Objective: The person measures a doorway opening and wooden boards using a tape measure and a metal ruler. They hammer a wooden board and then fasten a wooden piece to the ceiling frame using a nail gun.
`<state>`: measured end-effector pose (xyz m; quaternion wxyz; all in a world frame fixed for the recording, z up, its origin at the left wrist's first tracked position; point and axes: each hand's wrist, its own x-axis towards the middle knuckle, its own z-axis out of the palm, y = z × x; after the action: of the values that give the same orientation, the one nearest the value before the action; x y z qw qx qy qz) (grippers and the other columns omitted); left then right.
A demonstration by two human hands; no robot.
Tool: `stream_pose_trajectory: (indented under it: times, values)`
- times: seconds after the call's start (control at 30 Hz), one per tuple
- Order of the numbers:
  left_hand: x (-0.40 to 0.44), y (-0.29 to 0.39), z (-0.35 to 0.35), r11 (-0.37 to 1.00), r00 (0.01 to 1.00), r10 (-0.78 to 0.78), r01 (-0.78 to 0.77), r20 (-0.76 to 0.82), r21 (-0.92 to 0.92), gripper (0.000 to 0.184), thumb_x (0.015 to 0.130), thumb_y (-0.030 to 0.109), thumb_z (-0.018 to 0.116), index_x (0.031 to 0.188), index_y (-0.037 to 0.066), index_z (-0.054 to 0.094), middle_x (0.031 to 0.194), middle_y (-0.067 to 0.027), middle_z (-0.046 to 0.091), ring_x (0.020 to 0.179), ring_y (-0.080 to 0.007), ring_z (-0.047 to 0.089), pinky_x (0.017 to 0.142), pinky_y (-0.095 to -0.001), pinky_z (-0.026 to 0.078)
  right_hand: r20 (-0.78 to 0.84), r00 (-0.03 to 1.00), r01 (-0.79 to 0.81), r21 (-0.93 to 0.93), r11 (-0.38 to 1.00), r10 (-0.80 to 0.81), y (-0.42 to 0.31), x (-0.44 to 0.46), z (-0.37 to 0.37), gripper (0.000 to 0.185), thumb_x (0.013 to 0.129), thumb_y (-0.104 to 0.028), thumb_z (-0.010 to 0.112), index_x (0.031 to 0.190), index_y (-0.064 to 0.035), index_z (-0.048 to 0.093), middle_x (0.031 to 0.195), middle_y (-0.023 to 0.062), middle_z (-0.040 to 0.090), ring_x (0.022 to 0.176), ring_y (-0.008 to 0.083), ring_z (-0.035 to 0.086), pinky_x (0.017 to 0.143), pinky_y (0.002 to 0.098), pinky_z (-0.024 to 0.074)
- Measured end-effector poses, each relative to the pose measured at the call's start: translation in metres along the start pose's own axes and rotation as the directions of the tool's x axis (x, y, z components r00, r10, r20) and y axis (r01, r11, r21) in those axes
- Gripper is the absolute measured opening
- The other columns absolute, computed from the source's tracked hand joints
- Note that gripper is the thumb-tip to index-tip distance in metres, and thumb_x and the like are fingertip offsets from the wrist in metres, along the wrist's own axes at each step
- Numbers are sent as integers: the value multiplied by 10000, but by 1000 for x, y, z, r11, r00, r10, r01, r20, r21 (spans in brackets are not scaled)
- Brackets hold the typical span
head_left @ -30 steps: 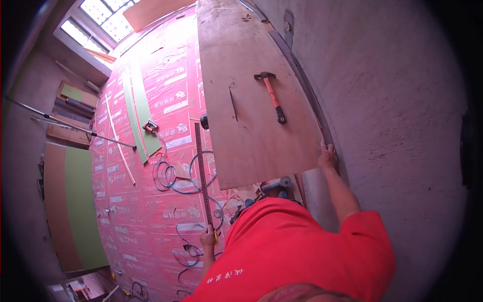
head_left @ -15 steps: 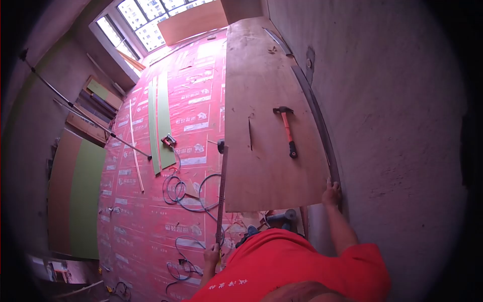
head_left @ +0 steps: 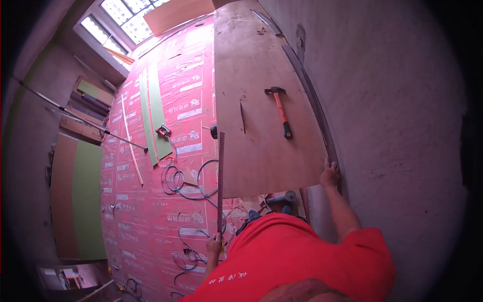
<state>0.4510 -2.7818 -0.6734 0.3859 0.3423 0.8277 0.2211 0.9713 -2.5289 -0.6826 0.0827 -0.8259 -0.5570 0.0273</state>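
Observation:
My left hand (head_left: 214,245) is closed around the lower end of a long, thin ruler (head_left: 220,186) with marks along it. The ruler points away from me beside the left edge of a plywood board (head_left: 261,166). At the near right corner of the board, my right hand (head_left: 330,174) grips its edge, close to a dark strip (head_left: 314,100) lying along the wall side. A claw hammer (head_left: 280,113) with an orange and black handle rests on the board. Left of it lies a thin dark pointed piece (head_left: 243,118), its kind unclear.
Pink printed sheeting (head_left: 186,118) covers the floor to the left. On it lie green strips (head_left: 154,121), a red power tool (head_left: 163,130) and looped hose (head_left: 173,180). A pole (head_left: 85,118) slants on the far left, near a leaning panel (head_left: 85,201). A rough wall (head_left: 392,126) rises at right.
The view has shifted, so the board and hammer appear higher and further left. The ruler now stands slightly higher beside the board's edge. Both hands keep their holds.

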Motion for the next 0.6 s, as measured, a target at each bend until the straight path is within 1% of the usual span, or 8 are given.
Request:
stream_pose_trajectory:
  times: [0.1, 0.17, 0.2, 0.27, 0.3, 0.37, 0.43, 0.6]
  values:
    - [-1, 2, 0, 999, 1000, 5, -4, -25, 36, 353, 905, 332, 539, 795, 23, 666, 635, -81, 619, 561, -170, 580, 530, -333, 432, -24, 1000, 15, 13, 1000, -15, 2, 1, 4, 543, 808, -63, 510, 1335, -178, 450, 1131, 145, 464, 1069, 365, 482, 872, 455, 480]
    - [-4, 7, -3, 1000, 1000, 4, -5, -14, -20, 355, 906, 329, 542, 782, 21, 665, 638, -65, 622, 566, -148, 576, 529, -322, 432, -19, 1000, 11, 19, 1000, -10, 2, 0, 5, 539, 808, -61, 509, 1331, -180, 453, 1129, 146, 463, 1069, 365, 482, 870, 455, 481]
    - [-4, 6, -3, 1000, 1000, 7, -7, -7, -8, 355, 906, 329, 542, 782, 21, 665, 638, -65, 622, 566, -148, 576, 529, -322, 432, -24, 1000, 16, 6, 1000, -16, 2, 0, 3, 538, 807, -59, 511, 1328, -179, 455, 1127, 145, 463, 1067, 363, 483, 868, 453, 483]
    - [-2, 2, -4, 997, 999, -46, 47, 6, -60, 356, 910, 328, 545, 777, 21, 667, 643, -46, 621, 557, -129, 569, 515, -308, 431, -25, 1000, 10, -4, 1000, -10, 1, 2, 4, 537, 806, -58, 512, 1326, -178, 457, 1126, 143, 464, 1066, 360, 485, 865, 450, 484]
    - [-1, 1, -6, 998, 999, -43, 43, 13, -47, 356, 910, 328, 545, 777, 21, 667, 643, -46, 621, 557, -129, 569, 515, -308, 431, -33, 999, 6, -4, 1000, -6, 1, 1, 6, 538, 805, -52, 511, 1326, -177, 457, 1121, 140, 466, 1060, 358, 487, 863, 444, 486]
    - [-1, 0, -8, 987, 998, -56, 60, 34, -146, 355, 910, 331, 551, 786, 21, 673, 639, -41, 619, 551, -121, 572, 501, -296, 430, -37, 999, -8, -3, 1000, 8, 2, 0, 8, 539, 805, -47, 510, 1325, -177, 457, 1116, 137, 468, 1055, 356, 490, 862, 438, 487]
    - [3, -9, -8, 992, 998, -52, 55, 32, -116, 360, 911, 335, 551, 786, 22, 675, 634, -40, 618, 551, -120, 575, 498, -294, 431, -67, 998, -6, 2, 1000, 6, 3, 1, 9, 505, 831, -55, 469, 1312, -208, 482, 1083, 117, 476, 1058, 329, 490, 832, 427, 491]
    - [-13, 29, -16, 998, 998, -54, 55, 22, -9, 383, 909, 355, 551, 772, 20, 676, 620, -39, 616, 563, -120, 588, 505, -292, 436, -96, 995, 24, 61, 998, -18, 7, 3, 13, 469, 822, -56, 477, 1268, -193, 522, 1056, 114, 486, 1024, 325, 505, 812, 418, 495]
